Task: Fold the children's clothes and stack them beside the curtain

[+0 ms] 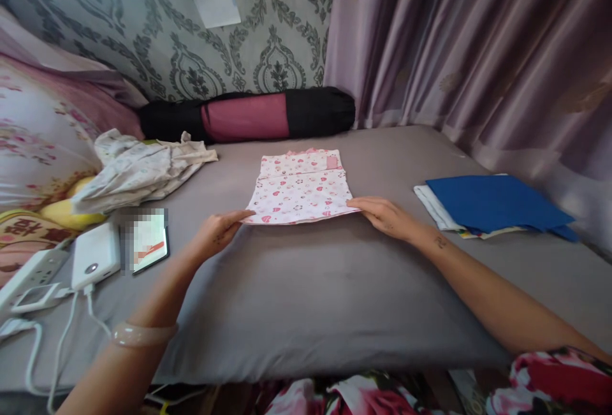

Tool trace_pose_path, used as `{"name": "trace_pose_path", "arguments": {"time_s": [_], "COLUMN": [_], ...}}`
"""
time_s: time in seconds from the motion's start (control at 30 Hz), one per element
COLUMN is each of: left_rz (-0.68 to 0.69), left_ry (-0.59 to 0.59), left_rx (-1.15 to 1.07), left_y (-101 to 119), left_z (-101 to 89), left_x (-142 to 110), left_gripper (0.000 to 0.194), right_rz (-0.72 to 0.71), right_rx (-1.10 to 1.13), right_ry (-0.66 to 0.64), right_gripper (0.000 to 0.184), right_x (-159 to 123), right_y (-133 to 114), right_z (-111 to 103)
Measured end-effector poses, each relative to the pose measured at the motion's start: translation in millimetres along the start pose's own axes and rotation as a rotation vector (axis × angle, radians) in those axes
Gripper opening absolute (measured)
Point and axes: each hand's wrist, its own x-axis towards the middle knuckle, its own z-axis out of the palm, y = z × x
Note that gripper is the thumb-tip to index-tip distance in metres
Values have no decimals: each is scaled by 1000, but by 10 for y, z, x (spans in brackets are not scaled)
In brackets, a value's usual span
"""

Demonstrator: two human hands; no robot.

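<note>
A white cloth garment (300,193) with pink hearts and small prints lies partly folded on the grey bed sheet, its near edge lifted a little. My left hand (220,231) pinches its near left corner between thumb and fingers. At the near right corner, my right hand (381,214) grips the same edge. A crease runs across the garment toward its far end, where a pink patch and some pink trim show. Which kind of garment it is, I cannot tell.
To the right sits a folded stack with a blue cloth (497,201) on top. Crumpled pale clothes (143,169) lie at the left. Nearer are a phone (150,243), a white power bank (97,252), cables and a power strip (36,278). A black-and-maroon roll bag (246,115) rests along the wall.
</note>
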Motion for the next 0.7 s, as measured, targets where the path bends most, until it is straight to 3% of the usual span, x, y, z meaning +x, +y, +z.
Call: {"name": "trace_pose_path", "arguments": {"time_s": [0.2, 0.5, 0.7], "left_rz": [102, 172, 90], "left_ry": [-31, -174, -243], "left_rx": [67, 20, -82], "left_y": [99, 362, 335], "left_z": [-129, -130, -99], "left_x": [-119, -471, -410], "left_gripper": [44, 41, 40], "right_rz": [-74, -65, 40], "right_rx": [-72, -98, 38], "right_ry": [-6, -92, -178], "right_gripper": [40, 43, 39], "right_x": [-52, -460, -435], "right_y": [-64, -397, -454], "right_z": [-107, -212, -226]}}
